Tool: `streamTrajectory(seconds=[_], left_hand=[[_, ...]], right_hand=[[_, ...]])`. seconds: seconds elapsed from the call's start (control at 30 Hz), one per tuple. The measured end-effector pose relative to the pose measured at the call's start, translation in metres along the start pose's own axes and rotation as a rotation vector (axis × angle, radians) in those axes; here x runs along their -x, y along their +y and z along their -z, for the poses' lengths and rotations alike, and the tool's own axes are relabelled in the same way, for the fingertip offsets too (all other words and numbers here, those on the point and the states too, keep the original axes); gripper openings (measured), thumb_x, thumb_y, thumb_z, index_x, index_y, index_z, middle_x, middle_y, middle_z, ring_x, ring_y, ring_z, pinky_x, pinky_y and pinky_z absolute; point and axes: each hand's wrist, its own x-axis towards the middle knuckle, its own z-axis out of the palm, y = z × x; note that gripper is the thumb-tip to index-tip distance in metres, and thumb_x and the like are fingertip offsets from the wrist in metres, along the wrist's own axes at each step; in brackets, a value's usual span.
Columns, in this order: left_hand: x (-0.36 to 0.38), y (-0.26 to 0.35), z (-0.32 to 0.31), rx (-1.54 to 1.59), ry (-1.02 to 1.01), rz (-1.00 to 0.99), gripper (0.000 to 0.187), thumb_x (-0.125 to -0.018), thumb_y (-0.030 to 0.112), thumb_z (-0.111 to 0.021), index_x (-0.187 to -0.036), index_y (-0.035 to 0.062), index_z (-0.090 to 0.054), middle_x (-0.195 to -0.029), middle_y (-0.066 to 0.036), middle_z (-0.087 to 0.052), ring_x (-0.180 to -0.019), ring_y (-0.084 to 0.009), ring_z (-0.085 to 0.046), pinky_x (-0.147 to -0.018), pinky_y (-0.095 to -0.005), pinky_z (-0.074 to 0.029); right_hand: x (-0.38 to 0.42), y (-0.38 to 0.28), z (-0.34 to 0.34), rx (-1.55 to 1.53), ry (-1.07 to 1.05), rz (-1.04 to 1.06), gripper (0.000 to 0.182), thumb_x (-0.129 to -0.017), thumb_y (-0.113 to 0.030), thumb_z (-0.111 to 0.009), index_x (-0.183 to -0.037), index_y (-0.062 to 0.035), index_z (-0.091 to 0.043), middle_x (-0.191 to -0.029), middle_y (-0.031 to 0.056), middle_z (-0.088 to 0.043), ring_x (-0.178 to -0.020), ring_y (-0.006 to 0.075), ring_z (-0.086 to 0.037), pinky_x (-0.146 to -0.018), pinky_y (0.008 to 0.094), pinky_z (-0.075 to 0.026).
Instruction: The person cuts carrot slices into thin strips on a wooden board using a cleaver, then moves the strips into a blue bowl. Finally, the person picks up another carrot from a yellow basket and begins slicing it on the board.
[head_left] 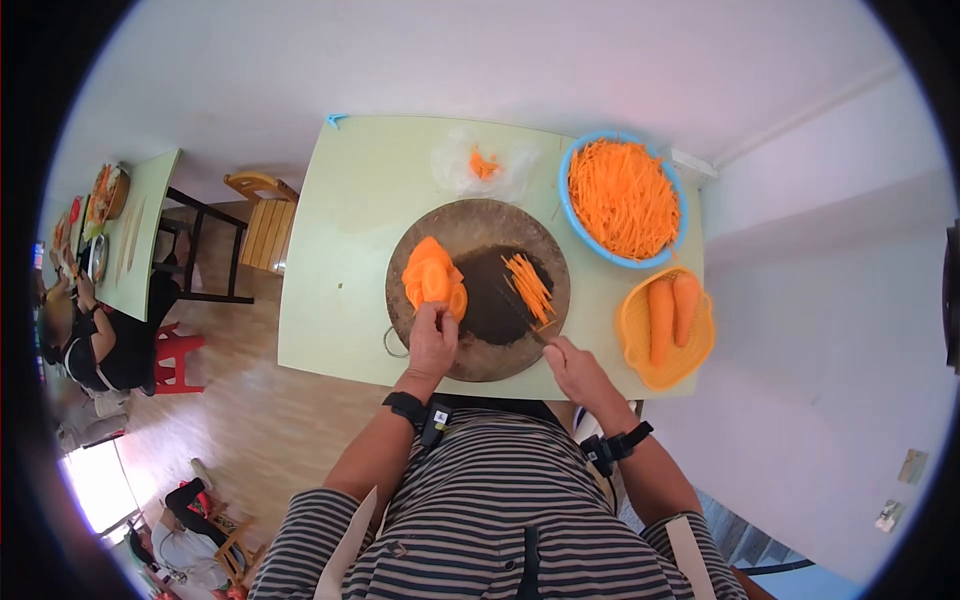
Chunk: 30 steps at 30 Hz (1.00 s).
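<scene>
A round, dark-stained chopping board [480,222] lies on the pale green table. Thin carrot slices [430,275] are heaped on its left side. My left hand [433,340] has its fingers closed at the near edge of this heap, on the slices. My right hand [580,372] is wrapped round the handle of a knife [540,338] at the board's near right edge. The dark blade is hard to make out against the board. Beside it lies a small bunch of carrot strips [528,285], apart from the slices.
A blue basin [567,205] full of shredded carrot stands at the back right. Nearer, a yellow basket [706,345] holds two whole carrots [662,320]. A clear plastic bag [455,170] with carrot bits lies behind the board. People sit at another table [150,225] on the left.
</scene>
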Motion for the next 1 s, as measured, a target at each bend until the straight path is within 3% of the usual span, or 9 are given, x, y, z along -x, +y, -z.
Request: streamTrajectory(seconds=[0.07,0.13,0.23,0.43,0.57,0.63,0.67,0.73,1.0], left_hand=[[0.001,-0.003,0.001,-0.019,0.025,-0.013,0.01,-0.095,0.003,-0.062,-0.105,0.0018,-0.06,-0.088,-0.017,-0.063,-0.078,-0.0307,-0.065,-0.072,-0.0384,-0.054],[0.002,-0.005,0.002,-0.087,0.057,-0.085,0.008,-0.098,0.005,-0.061,-0.106,0.0012,-0.059,-0.085,-0.011,-0.064,-0.074,-0.0184,-0.064,-0.07,-0.0328,-0.053],[0.005,-0.002,0.002,-0.031,0.036,0.039,0.009,-0.095,0.003,-0.063,-0.104,0.0011,-0.061,-0.088,-0.016,-0.064,-0.076,-0.0279,-0.065,-0.071,-0.0367,-0.054],[0.003,0.015,0.002,0.041,0.002,0.088,0.014,-0.096,0.006,-0.064,-0.107,-0.0017,-0.061,-0.085,-0.013,-0.068,-0.072,-0.0178,-0.065,-0.068,-0.0314,-0.053],[-0.001,0.037,-0.001,0.133,-0.02,0.123,0.016,-0.093,0.006,-0.068,-0.106,-0.0003,-0.062,-0.09,-0.013,-0.066,-0.077,-0.0239,-0.064,-0.071,-0.0352,-0.053],[-0.009,0.058,0.004,-0.188,-0.026,-0.174,0.022,-0.088,0.009,-0.073,-0.106,0.0028,-0.064,-0.096,-0.013,-0.063,-0.088,-0.0302,-0.061,-0.079,-0.0413,-0.051],[-0.013,0.069,0.005,-0.189,-0.031,-0.181,0.022,-0.088,0.009,-0.073,-0.106,0.0028,-0.064,-0.096,-0.013,-0.063,-0.088,-0.0302,-0.061,-0.079,-0.0413,-0.051],[-0.022,0.09,0.002,-0.304,-0.12,-0.423,0.027,-0.082,0.013,-0.078,-0.105,0.0071,-0.066,-0.101,-0.011,-0.06,-0.097,-0.0326,-0.057,-0.087,-0.0452,-0.047],[-0.056,0.163,-0.048,-0.36,-0.442,-0.783,0.026,-0.084,0.021,-0.077,-0.107,0.0109,-0.069,-0.107,-0.005,-0.062,-0.1,-0.0257,-0.057,-0.088,-0.041,-0.045]], right_hand=[[0.006,0.005,-0.004,-0.014,-0.014,0.017,0.04,-0.108,-0.038,-0.046,-0.125,-0.0055,-0.06,-0.098,0.0289,-0.07,-0.095,0.0484,-0.067,-0.084,0.0506,-0.053],[0.01,0.008,-0.006,-0.027,-0.058,-0.005,0.04,-0.108,-0.038,-0.047,-0.126,-0.0056,-0.06,-0.099,0.0277,-0.07,-0.095,0.0477,-0.067,-0.084,0.0502,-0.054],[0.013,0.012,-0.002,0.081,0.015,0.094,0.039,-0.105,-0.039,-0.053,-0.126,-0.0077,-0.062,-0.1,0.024,-0.072,-0.093,0.0446,-0.069,-0.082,0.049,-0.055],[0.016,0.01,0.012,0.419,0.172,0.321,0.042,-0.094,-0.042,-0.069,-0.122,-0.0109,-0.067,-0.09,0.0133,-0.071,-0.083,0.0336,-0.071,-0.069,0.044,-0.057],[0.011,0.016,0.011,0.468,0.255,0.416,0.041,-0.087,-0.043,-0.077,-0.11,-0.0108,-0.069,-0.086,0.009,-0.069,-0.079,0.0298,-0.071,-0.065,0.042,-0.057],[0.008,0.021,0.013,0.476,0.261,0.431,0.039,-0.086,-0.043,-0.077,-0.106,-0.0107,-0.068,-0.086,0.0088,-0.069,-0.078,0.0299,-0.071,-0.064,0.0422,-0.057],[0.007,0.023,0.015,0.489,0.261,0.446,0.038,-0.086,-0.043,-0.077,-0.102,-0.0105,-0.067,-0.085,0.0085,-0.069,-0.078,0.0299,-0.071,-0.064,0.0424,-0.057],[0.006,0.024,0.022,0.489,0.277,0.443,0.037,-0.085,-0.043,-0.078,-0.1,-0.0107,-0.067,-0.085,0.0084,-0.068,-0.077,0.0298,-0.07,-0.064,0.0425,-0.057],[-0.002,0.017,0.073,0.522,0.448,0.448,0.04,-0.086,-0.047,-0.075,-0.093,-0.0091,-0.062,-0.083,0.0088,-0.066,-0.075,0.0295,-0.07,-0.06,0.0426,-0.056]])
